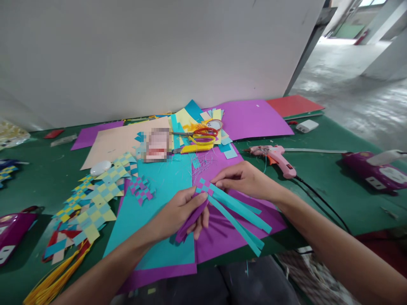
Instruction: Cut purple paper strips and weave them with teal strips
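A small woven piece of purple and turquoise paper strips is held over the sheets on the table. My left hand grips its lower left side, thumb on top, with the purple strips bundled under the palm. The fingers of my right hand are pinched at its upper right edge, by the turquoise strips, which fan out to the lower right. Beneath lie a turquoise sheet and a purple sheet. A small purple and turquoise woven piece lies to the left.
Scissors with red and yellow handles lie on paper scraps behind my hands. A pink glue gun with a black cord rests at the right, near a purple power strip. Woven yellow pieces with tassels spread at the left.
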`<state>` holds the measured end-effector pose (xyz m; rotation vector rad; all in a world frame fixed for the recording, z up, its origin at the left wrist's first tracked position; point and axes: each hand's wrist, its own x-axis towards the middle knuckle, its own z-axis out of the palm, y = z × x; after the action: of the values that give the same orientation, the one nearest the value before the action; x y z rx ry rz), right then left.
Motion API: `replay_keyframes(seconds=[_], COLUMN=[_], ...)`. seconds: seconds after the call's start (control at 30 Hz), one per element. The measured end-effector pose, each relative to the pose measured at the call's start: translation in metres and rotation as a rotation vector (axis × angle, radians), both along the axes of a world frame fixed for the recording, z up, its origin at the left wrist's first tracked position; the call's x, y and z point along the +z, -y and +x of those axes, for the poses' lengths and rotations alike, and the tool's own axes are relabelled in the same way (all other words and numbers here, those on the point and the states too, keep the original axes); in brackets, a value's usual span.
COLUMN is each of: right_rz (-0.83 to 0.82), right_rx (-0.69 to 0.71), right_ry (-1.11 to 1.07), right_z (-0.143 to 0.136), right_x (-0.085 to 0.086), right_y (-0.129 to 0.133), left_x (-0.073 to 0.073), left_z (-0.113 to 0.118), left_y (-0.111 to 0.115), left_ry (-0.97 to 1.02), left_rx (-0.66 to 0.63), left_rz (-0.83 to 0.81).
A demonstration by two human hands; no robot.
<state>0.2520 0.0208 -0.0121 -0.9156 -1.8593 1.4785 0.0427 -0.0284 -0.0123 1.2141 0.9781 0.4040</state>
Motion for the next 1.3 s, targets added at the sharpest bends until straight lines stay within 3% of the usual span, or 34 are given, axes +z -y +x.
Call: replay_keyframes(seconds=[0.2,0.53,0.7,0.9,0.97,1.1,1.3], right_rz=[-0.04,-0.101,-0.004,-0.024,-0.025,-0.015,-0.018], right_rx=[0.139,0.147,0.038,0.044,0.056,0.099,0.114], right_ry=[0.139,0.248,0.183,0.156,0.158,0.164,0.182], right_z=[0.004,-0.002,-0.007,-0.007,-0.005,-0.005,-0.009], right_x=[0.001,0.001,-0.008,-0.009,-0.008,-0.008,-0.011], right_y=[-0.004,0.0,0.0,0.001,0.0,0.001,0.002], left_x=[-0.003,-0.006,-0.008,-0.003,-0.004,-0.007,-0.004], left_z=[0.004,0.008,0.008,0.006,0.003,-0.002,-0.002], left_y=[-0.001,0.002,0.003,0.003,0.002,0.0,0.001], left_ry=[-0.052,-0.01,-0.01,-0.016,-0.085,-0.269,-0.355], left_rx=[0.18,0.249,0.201,0.111,0.149,0.318,0.313], left_rz=[0.12,0.112,0.102,0.053,0.168,0.554,0.635])
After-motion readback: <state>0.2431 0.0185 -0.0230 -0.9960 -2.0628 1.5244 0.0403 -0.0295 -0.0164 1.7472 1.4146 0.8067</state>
